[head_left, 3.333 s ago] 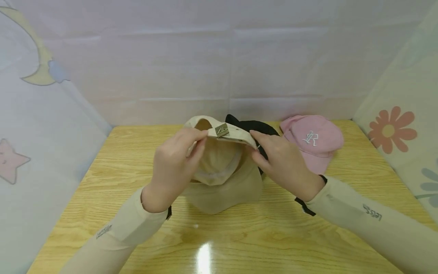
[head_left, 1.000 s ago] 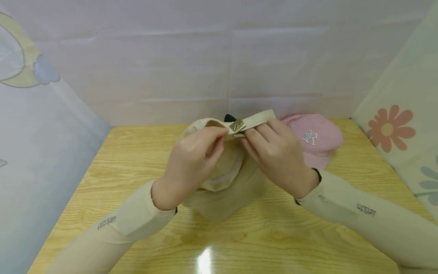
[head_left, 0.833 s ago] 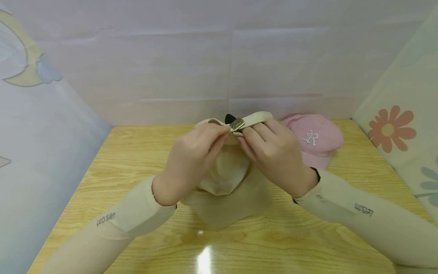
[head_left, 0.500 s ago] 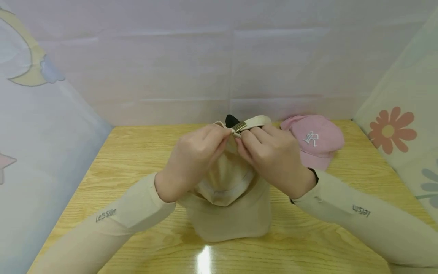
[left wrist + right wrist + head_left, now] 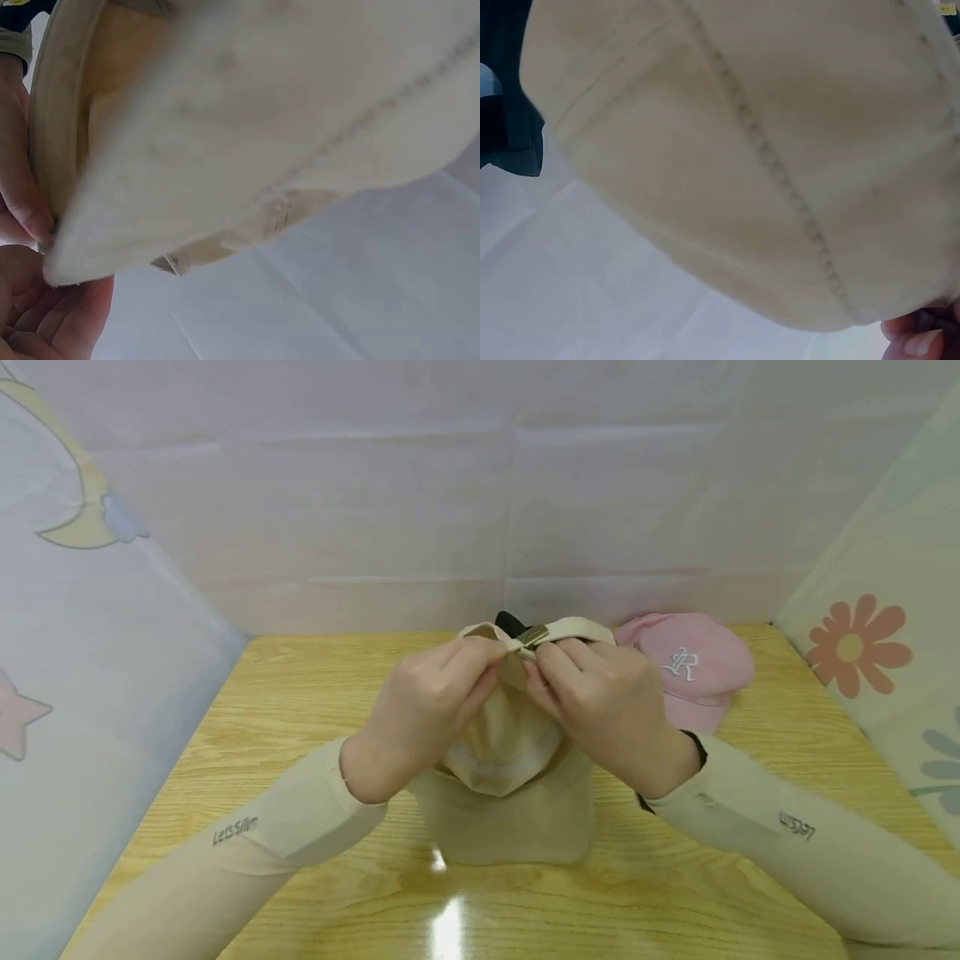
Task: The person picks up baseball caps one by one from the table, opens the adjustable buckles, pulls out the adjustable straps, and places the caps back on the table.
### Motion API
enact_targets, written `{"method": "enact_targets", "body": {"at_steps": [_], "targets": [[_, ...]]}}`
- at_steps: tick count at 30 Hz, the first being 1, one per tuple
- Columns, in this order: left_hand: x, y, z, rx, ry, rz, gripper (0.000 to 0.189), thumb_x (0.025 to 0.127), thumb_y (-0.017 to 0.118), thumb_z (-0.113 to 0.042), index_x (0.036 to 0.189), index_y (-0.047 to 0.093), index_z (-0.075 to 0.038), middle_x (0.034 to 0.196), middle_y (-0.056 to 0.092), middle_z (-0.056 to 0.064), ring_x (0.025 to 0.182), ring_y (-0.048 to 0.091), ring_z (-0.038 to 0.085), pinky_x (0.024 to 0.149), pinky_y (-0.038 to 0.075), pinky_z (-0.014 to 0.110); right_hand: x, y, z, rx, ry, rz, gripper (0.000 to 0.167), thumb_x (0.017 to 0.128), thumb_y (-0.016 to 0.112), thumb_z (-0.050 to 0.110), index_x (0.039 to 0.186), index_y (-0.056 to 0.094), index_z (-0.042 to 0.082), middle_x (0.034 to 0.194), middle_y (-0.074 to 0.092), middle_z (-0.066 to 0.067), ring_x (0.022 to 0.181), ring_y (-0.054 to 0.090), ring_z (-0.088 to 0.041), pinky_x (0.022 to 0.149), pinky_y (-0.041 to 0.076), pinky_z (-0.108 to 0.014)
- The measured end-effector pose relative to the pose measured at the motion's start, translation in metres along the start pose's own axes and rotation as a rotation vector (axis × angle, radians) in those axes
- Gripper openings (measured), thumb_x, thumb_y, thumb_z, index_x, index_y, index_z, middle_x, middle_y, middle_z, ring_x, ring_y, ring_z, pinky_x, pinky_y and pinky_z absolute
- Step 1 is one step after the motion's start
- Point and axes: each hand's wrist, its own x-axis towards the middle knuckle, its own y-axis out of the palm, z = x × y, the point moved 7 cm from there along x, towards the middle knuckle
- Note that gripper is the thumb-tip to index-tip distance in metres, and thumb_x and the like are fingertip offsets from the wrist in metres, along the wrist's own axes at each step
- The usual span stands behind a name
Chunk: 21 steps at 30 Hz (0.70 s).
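A beige baseball cap point(image 5: 510, 827) is held up in the head view, its brim toward me and its inside showing. My left hand point(image 5: 431, 706) pinches the back strap point(image 5: 577, 627) just left of a brass-coloured buckle point(image 5: 534, 636). Close on the buckle's other side, my right hand point(image 5: 611, 714) grips the strap with bent fingers, and the strap arches above them. The cap's crown point(image 5: 255, 97) fills much of the left wrist view, with curled left fingers point(image 5: 64, 322) below. In the right wrist view, stitched beige cloth point(image 5: 727, 172) hides most of the right hand; fingertips point(image 5: 922, 341) show at lower right.
A pink cap point(image 5: 693, 664) with a white letter lies on the wood-grain table point(image 5: 300, 685) at the right. Part of a black cap point(image 5: 512, 623) shows behind the beige one. Printed cloth walls point(image 5: 375, 510) stand at the back and both sides.
My right hand has shifted left along the strap to beside the buckle. My left hand has moved slightly right. The buckle has tilted nearly edge-on, and the strap now arches over my right fingers.
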Motion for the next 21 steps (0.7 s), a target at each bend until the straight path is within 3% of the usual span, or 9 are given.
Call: {"method": "enact_targets", "body": {"at_steps": [9, 16, 21], "targets": [[-0.0019, 0.0002, 0.0017, -0.002, -0.039, 0.001, 0.012, 0.084, 0.061, 0.014, 0.093, 0.060, 0.006, 0.078, 0.064, 0.013, 0.060, 0.059, 0.020, 0.053, 0.052, 0.029, -0.0029, -0.0020, -0.0046, 0.013, 0.021, 0.010, 0.037, 0.103, 0.042, 0.015, 0.069, 0.044, 0.003, 0.058, 0.044, -0.007, 0.042, 0.040, -0.018, 0.036, 0.028, -0.027], [0.0005, 0.0006, 0.0021, -0.016, -0.049, 0.034, 0.016, 0.085, 0.066, 0.009, 0.101, 0.065, 0.007, 0.087, 0.067, 0.015, 0.075, 0.067, 0.025, 0.064, 0.056, 0.031, -0.0018, -0.0052, -0.0002, 0.000, -0.008, -0.015, 0.038, 0.102, 0.043, 0.015, 0.065, 0.042, 0.004, 0.053, 0.037, -0.005, 0.039, 0.036, -0.017, 0.035, 0.025, -0.027], [-0.0007, 0.0012, 0.0005, -0.010, -0.052, 0.047, 0.016, 0.085, 0.066, 0.011, 0.100, 0.069, 0.006, 0.084, 0.066, 0.012, 0.069, 0.065, 0.021, 0.060, 0.054, 0.028, -0.0030, -0.0064, 0.0021, -0.008, -0.026, -0.020, 0.039, 0.101, 0.043, 0.013, 0.063, 0.040, 0.005, 0.052, 0.034, -0.004, 0.038, 0.033, -0.017, 0.035, 0.023, -0.026]]}}
